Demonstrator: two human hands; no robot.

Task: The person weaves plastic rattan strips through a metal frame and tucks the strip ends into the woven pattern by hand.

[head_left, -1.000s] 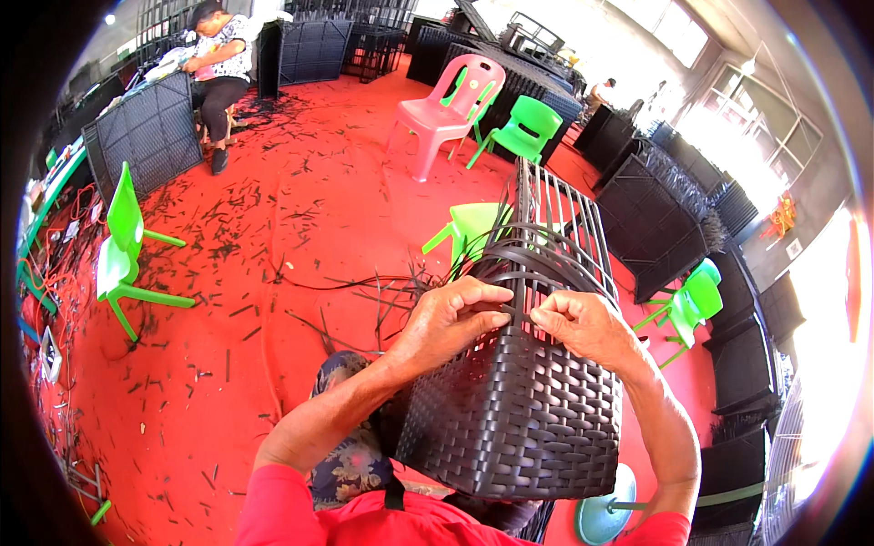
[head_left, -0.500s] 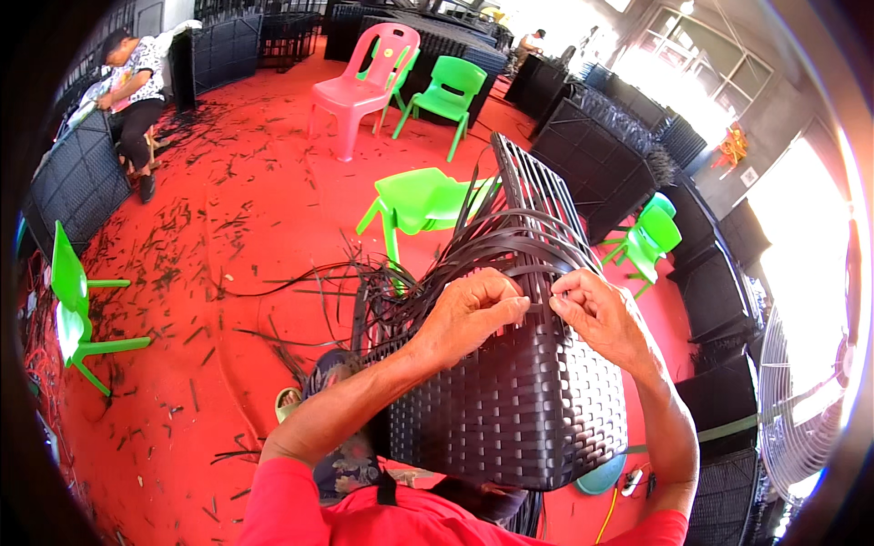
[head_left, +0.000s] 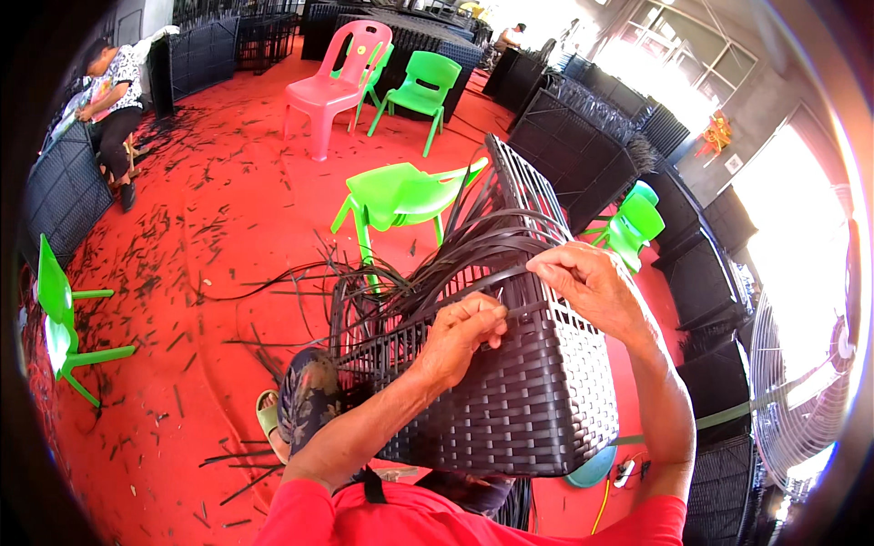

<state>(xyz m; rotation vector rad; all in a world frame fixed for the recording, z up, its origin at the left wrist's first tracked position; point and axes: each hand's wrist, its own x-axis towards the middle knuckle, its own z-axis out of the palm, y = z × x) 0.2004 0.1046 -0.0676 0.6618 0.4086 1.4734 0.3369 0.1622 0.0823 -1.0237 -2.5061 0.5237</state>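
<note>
Before me stands a partly woven black frame [head_left: 496, 400] of flat, glossy strips, its lower part in a tight checkered weave and its upper bars bare. My left hand [head_left: 464, 332] is closed at the upper edge of the weave, its fingertips pinching a flat black strip near the corner. A little higher and to the right, my right hand [head_left: 592, 284] pinches a black strip between thumb and fingers beside the corner bars. Loose black strips [head_left: 446, 264] arch from the bars and hang in a tangle on the left side.
A green chair [head_left: 391, 196] stands just beyond the frame. Further off are a pink chair [head_left: 332, 91] and more green chairs. Strip scraps litter the red floor [head_left: 228, 264]. A large fan [head_left: 792, 400] stands at right. A person [head_left: 118, 100] sits working at far left.
My hands have moved apart: the left came down and left, away from the corner, while the right rose slightly. The view has shifted a little.
</note>
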